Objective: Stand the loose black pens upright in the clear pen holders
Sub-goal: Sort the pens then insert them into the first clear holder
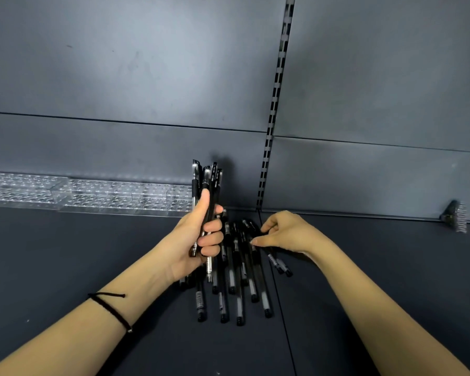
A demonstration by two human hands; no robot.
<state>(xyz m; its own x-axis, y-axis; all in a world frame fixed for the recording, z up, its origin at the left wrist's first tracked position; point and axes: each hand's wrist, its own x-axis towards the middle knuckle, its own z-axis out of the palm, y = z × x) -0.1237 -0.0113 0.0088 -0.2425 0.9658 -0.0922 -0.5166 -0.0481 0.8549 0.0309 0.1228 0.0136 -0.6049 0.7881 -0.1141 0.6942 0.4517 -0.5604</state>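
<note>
My left hand (198,234) grips a bunch of black pens (208,183) upright above the dark shelf. Below and to the right of it, several loose black pens (239,280) lie in a pile on the shelf, pointing roughly toward me. My right hand (285,232) rests on the pile's right side, its fingertips pinching at one pen there. The clear pen holders (92,195), a row of perforated acrylic blocks, stand along the back wall to the left. No pens stand in them.
The shelf's grey back wall rises behind, with a slotted upright rail (274,109) right of centre. A small metal bracket (456,215) sticks out at the far right. A seam (282,316) runs across the shelf floor beside the pile.
</note>
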